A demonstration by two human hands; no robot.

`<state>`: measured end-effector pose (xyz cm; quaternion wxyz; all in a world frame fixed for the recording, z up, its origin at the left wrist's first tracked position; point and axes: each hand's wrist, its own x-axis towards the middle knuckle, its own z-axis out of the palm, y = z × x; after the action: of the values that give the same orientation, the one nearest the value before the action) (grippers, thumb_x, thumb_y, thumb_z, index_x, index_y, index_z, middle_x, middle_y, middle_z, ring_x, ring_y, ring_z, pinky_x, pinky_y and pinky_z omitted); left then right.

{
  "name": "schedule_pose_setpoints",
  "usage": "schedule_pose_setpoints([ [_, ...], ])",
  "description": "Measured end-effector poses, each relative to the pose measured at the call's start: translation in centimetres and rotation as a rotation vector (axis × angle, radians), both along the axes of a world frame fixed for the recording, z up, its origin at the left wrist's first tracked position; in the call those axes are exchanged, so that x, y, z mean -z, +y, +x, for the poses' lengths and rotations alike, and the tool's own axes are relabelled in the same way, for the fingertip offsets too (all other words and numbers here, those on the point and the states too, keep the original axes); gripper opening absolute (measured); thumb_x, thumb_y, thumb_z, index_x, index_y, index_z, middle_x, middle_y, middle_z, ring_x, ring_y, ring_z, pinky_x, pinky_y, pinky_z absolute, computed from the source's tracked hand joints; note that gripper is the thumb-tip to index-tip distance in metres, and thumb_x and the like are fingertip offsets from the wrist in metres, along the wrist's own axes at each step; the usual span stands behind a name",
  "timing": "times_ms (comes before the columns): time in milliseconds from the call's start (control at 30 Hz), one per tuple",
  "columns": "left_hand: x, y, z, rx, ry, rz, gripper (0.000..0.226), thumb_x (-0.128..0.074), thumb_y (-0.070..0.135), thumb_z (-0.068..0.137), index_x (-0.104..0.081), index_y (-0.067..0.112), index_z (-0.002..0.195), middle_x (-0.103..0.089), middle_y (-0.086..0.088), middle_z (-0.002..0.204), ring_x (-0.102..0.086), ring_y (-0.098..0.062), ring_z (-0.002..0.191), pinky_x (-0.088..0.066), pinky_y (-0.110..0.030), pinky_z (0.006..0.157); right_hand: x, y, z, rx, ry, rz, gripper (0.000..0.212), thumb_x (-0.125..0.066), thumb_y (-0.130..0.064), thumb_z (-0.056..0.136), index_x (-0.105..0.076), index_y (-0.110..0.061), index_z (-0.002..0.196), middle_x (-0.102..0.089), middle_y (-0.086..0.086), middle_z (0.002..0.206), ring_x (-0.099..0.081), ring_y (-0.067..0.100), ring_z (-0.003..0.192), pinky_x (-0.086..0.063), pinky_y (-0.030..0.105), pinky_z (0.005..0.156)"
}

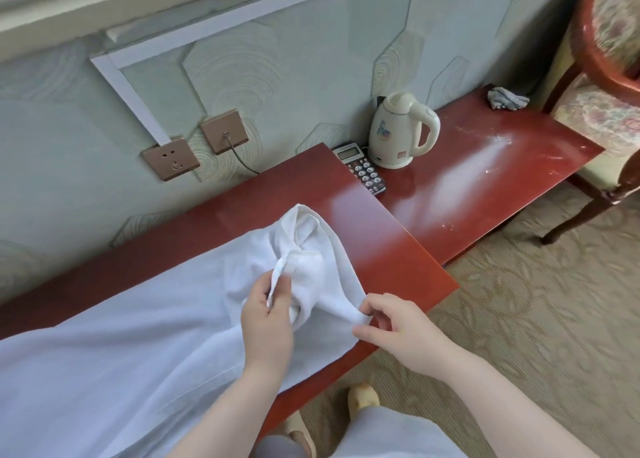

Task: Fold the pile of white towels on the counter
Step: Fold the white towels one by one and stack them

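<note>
Nearest to us, both our bare forearms reach up from the bottom edge toward the desk (408,249). Our left hand (266,315) is turned palm inward, thumb and fingers pinched shut on a thin twisted edge of the white towel (311,267), which rises out of that grip toward the towel's bunched top. Our right hand (398,329) sits just beside it, on the side nearer the desk's front corner, wrist bent, thumb and forefinger nipping a small corner of the same towel while the other fingers curl loosely underneath.

That towel stands up in a crumpled hump between our hands and the kettle (398,131), resting on a wider spread of white cloth (121,336) that covers the desk away from the kettle and runs toward us. On the bare red desk past the hump, a phone (363,170) lies just beside the kettle's base. Further along the desk beyond the kettle, against the wall, sits a crumpled grey rag (507,99), with a chair (609,76) close behind it
</note>
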<state>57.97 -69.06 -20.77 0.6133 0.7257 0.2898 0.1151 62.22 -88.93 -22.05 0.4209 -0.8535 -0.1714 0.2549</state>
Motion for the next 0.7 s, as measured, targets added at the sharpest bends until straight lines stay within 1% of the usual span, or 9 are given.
schedule_pose_setpoints([
  [67, 0.1, -0.6, -0.2, 0.034, 0.085, -0.191, 0.014, -0.058, 0.029, 0.097, -0.069, 0.025, 0.089, -0.069, 0.006, 0.091, -0.064, -0.009, 0.085, -0.048, -0.022, 0.079, -0.9, 0.7, 0.2, 0.024, -0.009, 0.171, 0.017, -0.070, -0.031, 0.087, -0.056, -0.025, 0.080, -0.040, -0.010, 0.064, -0.035, 0.005, 0.060, -0.032, 0.023, 0.059],
  [100, 0.2, -0.9, -0.4, 0.050, 0.119, -0.291, 0.018, -0.060, 0.027, 0.096, -0.070, 0.021, 0.084, -0.068, 0.002, 0.084, -0.063, -0.013, 0.078, -0.049, -0.024, 0.074, -1.2, 1.2, 0.3, 0.047, 0.005, 0.239, 0.016, -0.071, -0.026, 0.087, -0.056, -0.024, 0.080, -0.041, -0.009, 0.063, -0.035, 0.005, 0.060, -0.032, 0.022, 0.059],
  [200, 0.1, -1.0, -1.1, 0.053, 0.167, -0.419, 0.016, -0.062, 0.022, 0.094, -0.072, 0.015, 0.084, -0.070, -0.002, 0.079, -0.065, -0.014, 0.075, -0.050, -0.023, 0.067, -1.3, 2.4, 0.5, 0.116, 0.104, 0.370, 0.011, -0.072, -0.016, 0.087, -0.062, -0.016, 0.086, -0.051, -0.004, 0.071, -0.044, 0.006, 0.066, -0.039, 0.020, 0.066],
  [267, -0.2, -0.5, -1.5, 0.085, 0.164, -0.409, 0.010, -0.065, 0.021, 0.092, -0.074, 0.018, 0.094, -0.075, 0.000, 0.091, -0.069, -0.011, 0.086, -0.050, -0.024, 0.076, -1.0, 2.2, 0.6, 0.122, 0.243, 0.476, 0.009, -0.071, -0.010, 0.088, -0.066, -0.007, 0.095, -0.062, -0.001, 0.082, -0.056, 0.007, 0.077, -0.046, 0.020, 0.076],
  [333, -0.9, -0.1, -1.8, 0.168, 0.154, -0.327, 0.012, -0.071, 0.029, 0.086, -0.074, 0.023, 0.097, -0.076, 0.002, 0.095, -0.070, -0.010, 0.091, -0.051, -0.020, 0.074, -1.0, 1.9, 0.8, 0.083, 0.315, 0.528, 0.009, -0.071, -0.009, 0.088, -0.068, -0.005, 0.096, -0.065, 0.000, 0.085, -0.058, 0.008, 0.080, -0.047, 0.020, 0.079],
  [433, -1.7, 0.4, -2.2, 0.245, 0.090, -0.067, 0.014, -0.077, 0.034, 0.082, -0.073, 0.023, 0.089, -0.074, 0.002, 0.087, -0.069, -0.009, 0.083, -0.051, -0.017, 0.067, -1.5, 2.1, 0.9, 0.043, 0.247, 0.508, 0.007, -0.076, -0.010, 0.083, -0.070, -0.011, 0.085, -0.059, -0.006, 0.088, -0.050, 0.003, 0.071, -0.042, 0.017, 0.073],
  [533, -2.0, 0.7, -2.3, 0.214, 0.072, 0.114, 0.010, -0.074, 0.023, 0.086, -0.067, 0.017, 0.084, -0.064, 0.005, 0.079, -0.062, -0.004, 0.073, -0.046, -0.015, 0.063, -2.5, 2.7, 1.3, -0.054, 0.122, 0.473, 0.019, -0.078, -0.005, 0.081, -0.068, -0.021, 0.075, -0.058, -0.009, 0.117, -0.053, -0.012, 0.068, -0.038, 0.006, 0.073],
  [600, -2.1, 0.9, -2.3, 0.265, 0.112, 0.086, 0.012, -0.075, 0.019, 0.085, -0.068, 0.009, 0.087, -0.062, -0.002, 0.081, -0.063, -0.009, 0.076, -0.046, -0.022, 0.066, -3.0, 3.1, 1.8, -0.143, 0.036, 0.416, 0.025, -0.078, -0.008, 0.081, -0.066, -0.028, 0.074, -0.059, -0.010, 0.124, -0.052, -0.017, 0.072, -0.037, 0.004, 0.072],
  [700, -2.5, 1.3, -2.5, 0.351, 0.134, -0.118, 0.022, -0.069, 0.025, 0.087, -0.072, 0.005, 0.094, -0.067, -0.012, 0.087, -0.065, -0.019, 0.084, -0.048, -0.027, 0.074, -2.9, 3.5, 2.0, -0.198, 0.008, 0.403, 0.021, -0.076, -0.005, 0.082, -0.066, -0.023, 0.077, -0.063, -0.008, 0.117, -0.052, -0.009, 0.073, -0.037, 0.008, 0.068],
])
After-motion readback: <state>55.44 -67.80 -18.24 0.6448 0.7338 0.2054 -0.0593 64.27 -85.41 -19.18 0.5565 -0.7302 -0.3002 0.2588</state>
